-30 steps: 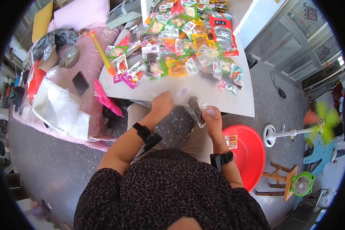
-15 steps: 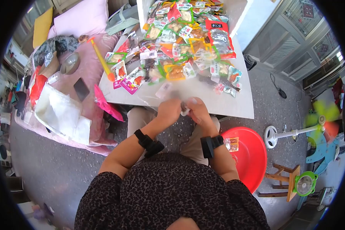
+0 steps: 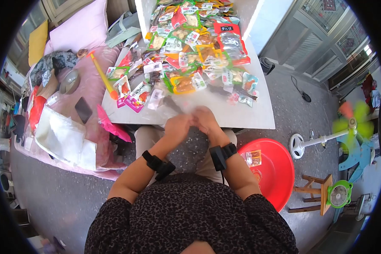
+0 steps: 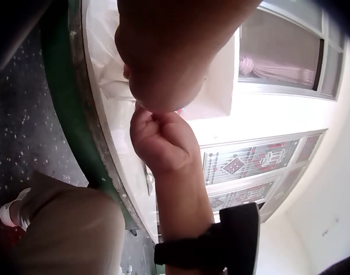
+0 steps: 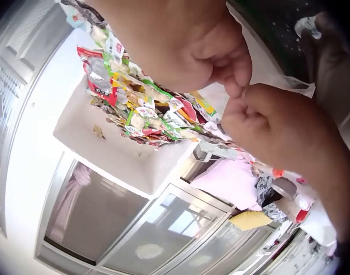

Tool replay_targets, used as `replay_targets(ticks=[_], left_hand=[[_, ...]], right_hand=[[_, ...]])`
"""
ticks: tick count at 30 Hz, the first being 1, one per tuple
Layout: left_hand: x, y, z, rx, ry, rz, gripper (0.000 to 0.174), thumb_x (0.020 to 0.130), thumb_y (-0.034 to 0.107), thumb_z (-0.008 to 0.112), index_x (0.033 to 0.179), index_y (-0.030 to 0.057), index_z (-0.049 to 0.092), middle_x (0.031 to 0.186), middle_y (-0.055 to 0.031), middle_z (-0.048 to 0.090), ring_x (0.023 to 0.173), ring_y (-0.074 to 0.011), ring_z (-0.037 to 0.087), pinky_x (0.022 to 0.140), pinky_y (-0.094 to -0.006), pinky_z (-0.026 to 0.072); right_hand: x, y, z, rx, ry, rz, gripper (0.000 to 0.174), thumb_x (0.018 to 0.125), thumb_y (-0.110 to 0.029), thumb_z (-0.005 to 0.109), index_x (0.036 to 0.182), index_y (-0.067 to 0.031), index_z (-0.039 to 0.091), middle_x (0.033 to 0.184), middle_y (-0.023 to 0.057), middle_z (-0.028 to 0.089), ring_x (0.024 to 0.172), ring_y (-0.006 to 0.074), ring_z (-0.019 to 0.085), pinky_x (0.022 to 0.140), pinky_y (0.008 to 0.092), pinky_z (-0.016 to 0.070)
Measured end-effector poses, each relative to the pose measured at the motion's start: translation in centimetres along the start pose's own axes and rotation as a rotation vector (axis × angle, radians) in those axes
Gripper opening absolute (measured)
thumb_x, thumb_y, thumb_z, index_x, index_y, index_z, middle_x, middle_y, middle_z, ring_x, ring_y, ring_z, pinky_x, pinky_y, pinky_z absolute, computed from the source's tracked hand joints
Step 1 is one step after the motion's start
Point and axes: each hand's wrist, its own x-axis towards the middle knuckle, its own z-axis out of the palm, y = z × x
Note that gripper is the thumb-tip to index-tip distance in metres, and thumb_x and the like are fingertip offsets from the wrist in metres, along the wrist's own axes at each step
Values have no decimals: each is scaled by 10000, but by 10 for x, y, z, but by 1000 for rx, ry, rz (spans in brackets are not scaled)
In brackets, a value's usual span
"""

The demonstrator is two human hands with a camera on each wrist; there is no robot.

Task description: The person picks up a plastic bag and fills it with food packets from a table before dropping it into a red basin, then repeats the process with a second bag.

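Both hands meet at the front edge of the white table (image 3: pixel 258 114). My left hand (image 3: pixel 178 128) and my right hand (image 3: pixel 205 120) have curled fingers, with fingertips together, pinching the near end of a clear plastic pouch. Dark food (image 3: pixel 171 104) in the pouch lies blurred just beyond the left hand, beside a pale label (image 3: pixel 156 95). In the right wrist view the left hand (image 5: pixel 284 123) touches fingertips with the right hand (image 5: pixel 221 54). The left wrist view shows the right hand (image 4: pixel 163 143) curled under the left; the pinched end is hidden by the fingers.
Many colourful food packets (image 3: pixel 186 84) pile up on the table and into a white box (image 3: pixel 247 21). A red basin (image 3: pixel 279 169) holding a packet (image 3: pixel 253 158) stands on the floor at right. Left is a pink-covered bed (image 3: pixel 110 156); a yellow-orange stick (image 3: pixel 103 76) leans near the table.
The right hand has moved left to meet the left hand. The pouch, which hung from the right hand, now lies toward the table beyond the left hand, its label further left.
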Motion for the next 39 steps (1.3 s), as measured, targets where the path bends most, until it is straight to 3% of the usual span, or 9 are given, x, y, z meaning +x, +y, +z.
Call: replay_targets(ticks=[5, 8, 12, 22, 28, 31, 34, 37, 39], left_hand=[[0, -26, 15, 110, -71, -156, 86, 707, 111, 433, 698, 31, 463, 706, -163, 530, 655, -335, 522, 567, -434, 401], [-6, -30, 21, 95, -49, -149, 94, 718, 126, 432, 711, 34, 451, 692, -161, 519, 651, -340, 513, 564, -436, 396], [-6, -34, 26, 83, -35, -133, 97, 735, 144, 429, 728, 48, 446, 689, -152, 509, 646, -329, 508, 556, -429, 393], [-6, -19, 9, -31, -4, -154, 234, 691, 197, 494, 844, 21, 474, 791, -167, 523, 756, -332, 504, 644, -420, 400], [13, 19, -21, -60, 299, 241, 432, 672, 200, 586, 1031, 4, 447, 953, -156, 494, 831, -312, 490, 708, -360, 408], [19, 36, -32, -146, 151, 313, 415, 690, 200, 583, 1028, 0, 449, 956, -164, 492, 811, -293, 501, 723, -334, 401], [16, 47, -39, -489, -388, -152, 354, 720, 189, 538, 1007, -3, 459, 879, -155, 522, 785, -295, 515, 682, -348, 402], [8, 27, -10, -763, -209, -46, 271, 793, 152, 494, 1036, 39, 449, 980, -82, 500, 840, -181, 526, 698, -316, 432], [3, 13, 7, -1129, -177, -346, 259, 815, 131, 458, 1062, 60, 428, 982, -55, 497, 864, -165, 520, 707, -329, 438]], right_hand=[[-1, -17, -24, -255, 213, -188, 222, 732, -46, 478, 946, 10, 456, 777, 120, 533, 668, 209, 552, 561, 296, 448], [16, -19, -88, -1166, 641, -877, 243, 685, -30, 471, 927, -31, 485, 849, 180, 521, 781, 349, 506, 692, 384, 407], [6, -33, -102, -1616, 882, -711, 228, 694, -82, 473, 920, -67, 502, 947, 130, 505, 935, 279, 462, 716, 439, 376], [-2, -44, -87, -1226, 416, -1281, 134, 634, 32, 513, 756, -17, 490, 811, 122, 519, 784, 299, 494, 636, 365, 410], [-70, -92, -24, -1266, 87, -1243, 97, 650, 42, 515, 732, 6, 479, 732, 149, 501, 698, 310, 481, 596, 375, 400], [-95, -99, -1, -1238, -106, -1148, 89, 653, 40, 519, 730, 11, 485, 733, 152, 502, 706, 313, 487, 601, 373, 408], [-100, -91, 12, -1151, -134, -1222, 149, 659, 20, 534, 801, 11, 490, 823, 159, 508, 776, 315, 496, 654, 351, 422], [-95, -74, 1, -1177, 341, -1316, 284, 682, -46, 567, 940, 14, 465, 960, 162, 490, 866, 286, 499, 715, 333, 423], [-93, -54, -13, -942, 436, -1014, 378, 692, -94, 584, 1016, 19, 424, 1025, 162, 464, 907, 265, 487, 736, 333, 418]])
